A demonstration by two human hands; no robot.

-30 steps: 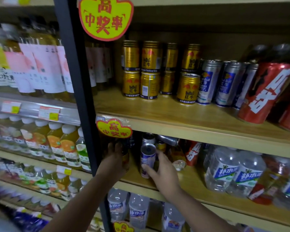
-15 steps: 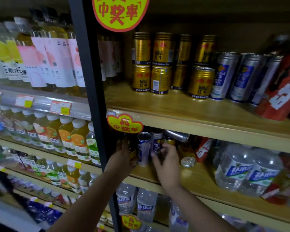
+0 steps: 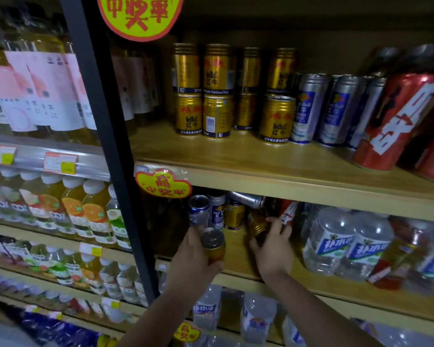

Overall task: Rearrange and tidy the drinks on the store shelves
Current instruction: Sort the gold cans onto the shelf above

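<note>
My left hand (image 3: 191, 259) grips a short gold can (image 3: 213, 245), held tilted toward me at the front edge of the middle wooden shelf (image 3: 238, 251). My right hand (image 3: 273, 249) closes on another gold can (image 3: 257, 225) lying on its side on that shelf. Behind them stand two silver-blue cans (image 3: 198, 210) and an upright gold can (image 3: 234, 214); a silver can (image 3: 246, 197) lies across the top at the back. A red can (image 3: 287, 211) leans just right of my right hand.
The upper shelf (image 3: 261, 161) holds stacked gold cans (image 3: 217, 93), silver-blue cans (image 3: 308, 108) and big red cans (image 3: 396, 121). Clear water bottles (image 3: 328, 241) stand right of my hands. A black upright post (image 3: 105, 136) separates juice-bottle shelves (image 3: 73, 209) on the left.
My left hand has pulled a gold can out to the shelf front. My right hand has shifted right from the silver-blue cans onto the toppled gold can.
</note>
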